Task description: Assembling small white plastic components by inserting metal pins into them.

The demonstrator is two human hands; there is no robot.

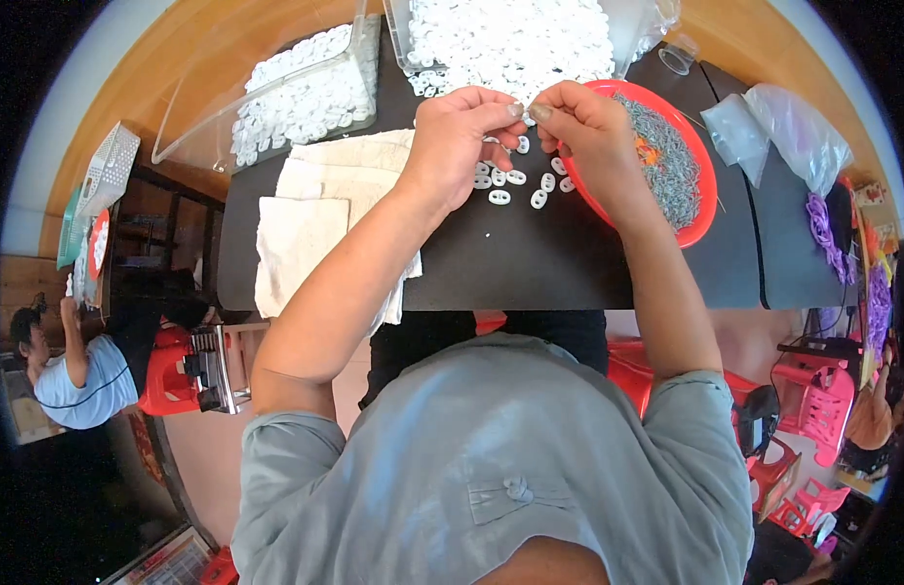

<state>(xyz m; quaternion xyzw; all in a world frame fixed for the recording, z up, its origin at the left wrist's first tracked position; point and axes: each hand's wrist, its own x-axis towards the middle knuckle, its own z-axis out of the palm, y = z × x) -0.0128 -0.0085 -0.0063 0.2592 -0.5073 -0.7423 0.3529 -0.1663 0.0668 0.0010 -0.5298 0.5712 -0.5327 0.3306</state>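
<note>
Above the dark table my left hand [465, 135] and my right hand [590, 135] meet, thumbs and forefingers pinched and fingertips nearly touching. Something small and whitish seems to be between the fingertips, too small to make out. Just below the hands lie several loose white oval plastic pieces with two holes [499, 197]. My right wrist passes over a red basin [706, 185], filled with small grey screw-like metal parts [669, 156] and something orange. Folded cream cloths [301, 234] lie beside my left forearm.
Beyond my hands a clear bin [397, 37] holds a heap of white pieces; another clear bin [193, 146] at the far left holds more. Clear plastic bags [798, 136] and a small clear cup [678, 55] lie at the right. A person [91, 375] sits at the left.
</note>
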